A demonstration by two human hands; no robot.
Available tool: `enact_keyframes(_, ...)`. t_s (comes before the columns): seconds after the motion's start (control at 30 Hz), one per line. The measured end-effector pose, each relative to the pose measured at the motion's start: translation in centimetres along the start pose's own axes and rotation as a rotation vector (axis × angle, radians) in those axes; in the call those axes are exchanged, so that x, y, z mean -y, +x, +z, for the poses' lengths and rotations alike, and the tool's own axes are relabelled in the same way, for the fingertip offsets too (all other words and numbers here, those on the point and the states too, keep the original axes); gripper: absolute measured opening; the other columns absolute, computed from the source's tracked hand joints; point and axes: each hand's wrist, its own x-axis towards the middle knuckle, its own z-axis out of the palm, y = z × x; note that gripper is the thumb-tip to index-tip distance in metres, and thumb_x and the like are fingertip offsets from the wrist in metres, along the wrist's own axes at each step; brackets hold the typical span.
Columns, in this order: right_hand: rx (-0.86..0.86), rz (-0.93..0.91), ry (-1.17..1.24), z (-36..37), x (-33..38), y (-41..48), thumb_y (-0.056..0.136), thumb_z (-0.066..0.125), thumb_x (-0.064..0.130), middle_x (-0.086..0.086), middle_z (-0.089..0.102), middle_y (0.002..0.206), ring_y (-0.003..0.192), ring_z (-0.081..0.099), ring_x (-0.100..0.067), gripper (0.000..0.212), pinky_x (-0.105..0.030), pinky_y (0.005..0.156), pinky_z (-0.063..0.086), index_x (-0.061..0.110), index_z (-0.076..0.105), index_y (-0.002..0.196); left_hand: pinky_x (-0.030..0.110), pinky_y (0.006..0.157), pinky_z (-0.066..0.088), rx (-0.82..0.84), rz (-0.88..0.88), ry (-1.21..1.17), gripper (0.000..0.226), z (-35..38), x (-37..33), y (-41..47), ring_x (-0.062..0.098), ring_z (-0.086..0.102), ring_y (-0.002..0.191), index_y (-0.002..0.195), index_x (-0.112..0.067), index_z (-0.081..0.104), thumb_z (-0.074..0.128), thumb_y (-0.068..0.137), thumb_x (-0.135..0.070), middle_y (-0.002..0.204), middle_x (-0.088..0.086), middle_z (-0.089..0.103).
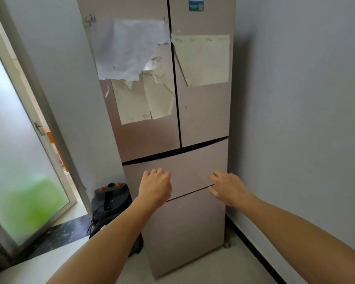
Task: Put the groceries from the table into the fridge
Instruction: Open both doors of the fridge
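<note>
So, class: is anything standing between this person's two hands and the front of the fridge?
Nothing visible does. Both the left hand and right hand, empty, reach straight at the fridge drawer fronts. The dark appliance sits off to the left on the floor.

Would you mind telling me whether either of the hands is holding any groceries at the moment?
No: the left hand and the right hand are both empty, reaching toward the closed fridge.

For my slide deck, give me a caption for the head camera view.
Both empty hands, left hand and right hand, reach toward the closed fridge.
</note>
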Motion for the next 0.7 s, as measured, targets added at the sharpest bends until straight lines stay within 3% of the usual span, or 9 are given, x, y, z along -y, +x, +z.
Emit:
enact_keyframes(0.27, -0.031, 0.259, 0.3, 1.7, -2.2, 13.2, 0.098, 0.043, 0.034, -0.005, 0.052, 0.133, 0.113, 0.054, -0.026, 0.044, -0.035, 0.085, 0.045, 0.018, 0.041, 0.139, 0.04, 0.087, 0.036, -0.169, 0.101, 0.032, 0.021, 2.1, 5.9, 16.1, 0.03, 0.048, 0.1, 0.106, -0.012, 0.055, 0.044, 0.093, -0.024, 0.109, 0.008, 0.053)
enact_keyframes(0.43, -0.011, 0.395, 0.506, 4.1, -4.0, 19.8, 0.099, 0.048, 0.029, -0.009, 0.05, 0.138, 0.122, 0.05, -0.026, 0.046, -0.031, 0.093, 0.039, 0.011, 0.041, 0.141, 0.043, 0.071, 0.042, -0.357, 0.228, 0.073, 0.011, 4.6, 6.7, 24.0, 0.033, 0.05, 0.081, 0.076, -0.007, 0.055, 0.065, 0.073, -0.01, 0.087, 0.014, 0.054)
enact_keyframes(0.5, -0.073, 0.495, 0.648, 5.7, -4.8, 22.9, 0.097, 0.053, 0.032, -0.011, 0.055, 0.133, 0.118, 0.053, -0.027, 0.047, -0.034, 0.093, 0.042, 0.011, 0.045, 0.138, 0.046, 0.077, 0.044, -0.431, 0.255, 0.08, 0.013, 5.7, 6.9, 27.1, 0.036, 0.053, 0.089, 0.076, -0.005, 0.057, 0.068, 0.07, -0.008, 0.093, 0.019, 0.057)
enact_keyframes(0.57, -0.105, 0.63, 0.871, 7.2, -5.3, 25.7, 0.096, 0.054, 0.036, -0.011, 0.06, 0.127, 0.114, 0.056, -0.029, 0.048, -0.036, 0.091, 0.045, 0.01, 0.046, 0.136, 0.049, 0.094, 0.042, -0.484, 0.275, 0.074, 0.018, 6.7, 6.9, 29.8, 0.04, 0.051, 0.112, 0.089, -0.003, 0.062, 0.067, 0.074, -0.01, 0.116, 0.024, 0.056)
enact_keyframes(0.63, -0.111, 0.78, 1.101, 9.0, -6.0, 28.5, 0.097, 0.052, 0.039, -0.011, 0.058, 0.127, 0.115, 0.056, -0.031, 0.051, -0.036, 0.093, 0.045, 0.008, 0.045, 0.137, 0.052, 0.108, 0.033, -0.523, 0.313, 0.074, 0.031, 7.8, 6.8, 32.2, 0.041, 0.037, 0.132, 0.107, -0.003, 0.063, 0.065, 0.077, -0.012, 0.136, 0.027, 0.046)
enact_keyframes(0.7, -0.098, 0.897, 1.333, 11.1, -6.8, 31.2, 0.096, 0.049, 0.047, -0.013, 0.058, 0.128, 0.113, 0.058, -0.033, 0.055, -0.043, 0.098, 0.046, 0.006, 0.048, 0.133, 0.054, 0.112, 0.026, -0.582, 0.38, 0.098, 0.037, 8.6, 6.6, 34.4, 0.041, 0.028, 0.139, 0.117, -0.005, 0.059, 0.061, 0.081, -0.012, 0.145, 0.028, 0.037)
